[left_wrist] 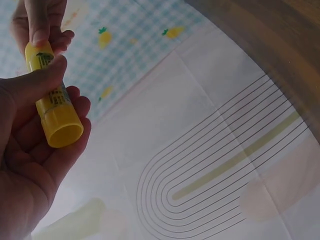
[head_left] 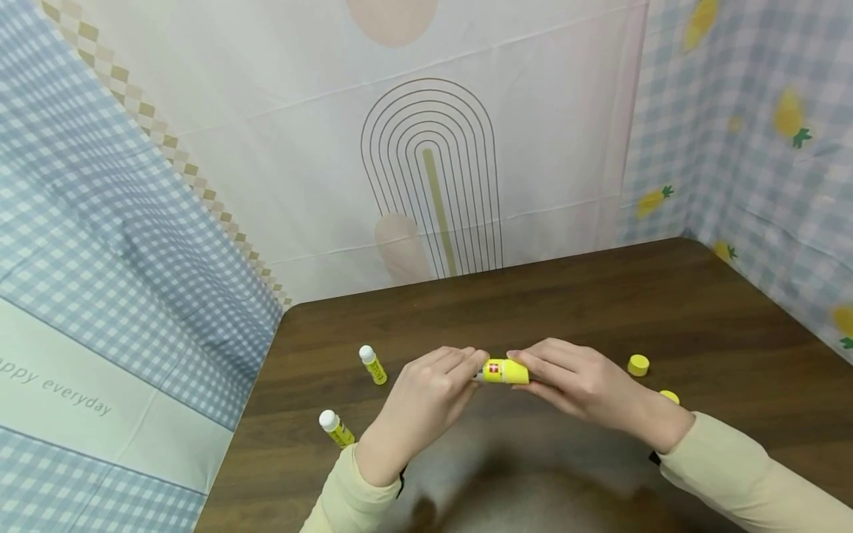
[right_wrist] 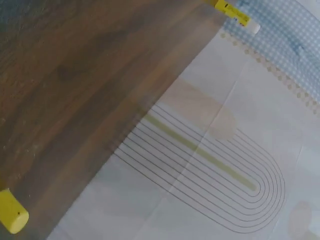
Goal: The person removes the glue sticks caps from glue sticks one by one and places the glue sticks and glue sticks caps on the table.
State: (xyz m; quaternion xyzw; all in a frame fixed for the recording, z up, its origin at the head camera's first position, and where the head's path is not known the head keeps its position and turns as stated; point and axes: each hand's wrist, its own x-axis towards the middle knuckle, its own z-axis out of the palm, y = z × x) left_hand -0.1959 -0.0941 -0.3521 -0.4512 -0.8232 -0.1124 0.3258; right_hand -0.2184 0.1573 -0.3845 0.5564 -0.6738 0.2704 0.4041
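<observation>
Both hands hold a yellow glue stick (head_left: 494, 370) up in front of the body, lying roughly level in the head view. My left hand (head_left: 429, 389) grips its barrel, thumb along one side and fingers curled beneath. In the left wrist view the glue stick's hollow round end (left_wrist: 65, 134) sticks out past the left hand (left_wrist: 30, 165). At its other end, my right hand (head_left: 580, 377) pinches the yellow cap (head_left: 517, 371) between thumb and fingers. The right wrist view does not show the hand.
Two glue sticks with white tops, one farther back (head_left: 373, 364) and one nearer (head_left: 336, 429), stand left on the brown table (head_left: 533, 303). One yellow cap (head_left: 637, 365) stands to the right; another yellow cap (head_left: 669, 397) is partly behind the right forearm. Printed cloth (head_left: 300, 170) hangs behind.
</observation>
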